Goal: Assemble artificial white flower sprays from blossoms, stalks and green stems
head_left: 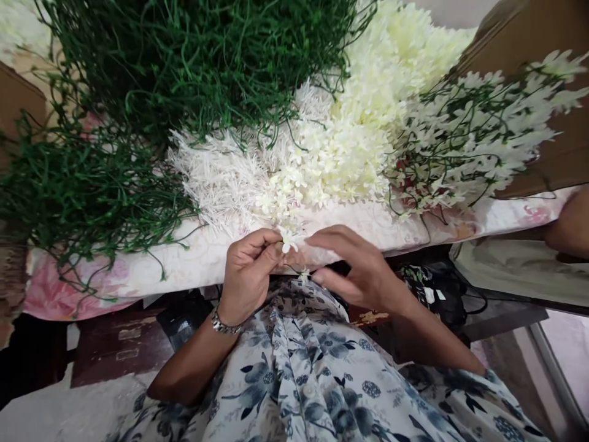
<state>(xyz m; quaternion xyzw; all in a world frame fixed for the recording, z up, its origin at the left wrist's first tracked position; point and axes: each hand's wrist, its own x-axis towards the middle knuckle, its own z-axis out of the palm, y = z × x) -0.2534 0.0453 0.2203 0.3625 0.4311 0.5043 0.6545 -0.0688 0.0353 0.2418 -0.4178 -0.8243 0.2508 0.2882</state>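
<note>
From the head view: left hand point(248, 276) has a white flower point(289, 242) pinched in its fingertips, just over the table point(151, 264)'s near edge. Right hand point(363, 273) is open beside it, thumb and fingers apart. I'd pinch light and low – those petals probably crease easily. Cardboard box point(552, 156) near the right end, stemmed flowers point(488, 135) against it – can't see inside.

Beyond the left hand point(251, 273), green artificial stems point(197, 67) run off the top edge — well to its right, a cardboard box point(529, 31) is cropped.
</note>
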